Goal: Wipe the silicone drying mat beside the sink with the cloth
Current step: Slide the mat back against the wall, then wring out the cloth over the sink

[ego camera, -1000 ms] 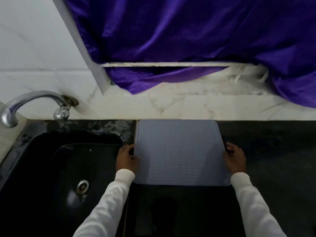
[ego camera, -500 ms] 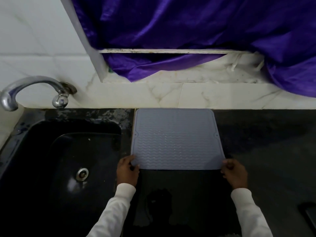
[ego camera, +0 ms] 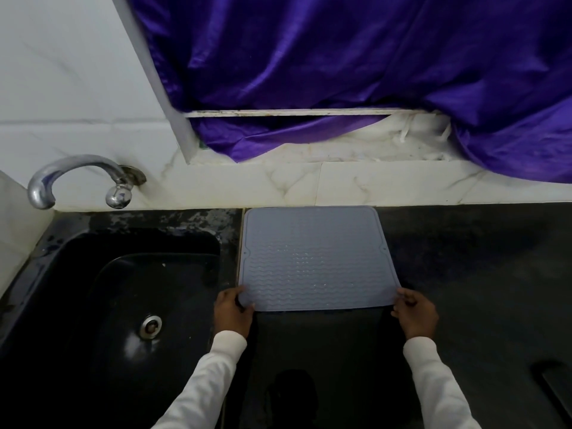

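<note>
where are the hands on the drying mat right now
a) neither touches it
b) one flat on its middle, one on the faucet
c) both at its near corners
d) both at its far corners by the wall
c: the left hand and right hand each pinch a near corner of the grey drying mat.

Purple curtain (ego camera: 340, 57) hangs over white marbled wall tiles (ego camera: 77, 88).

purple curtain (ego camera: 356, 57): hangs over the window ledge, upper frame | chrome tap (ego camera: 77, 178): on the white tiled wall, spout over the sink's left | drain (ego camera: 150, 326): in the black basin | dark object (ego camera: 557, 388): counter's right edge, unclear
</note>
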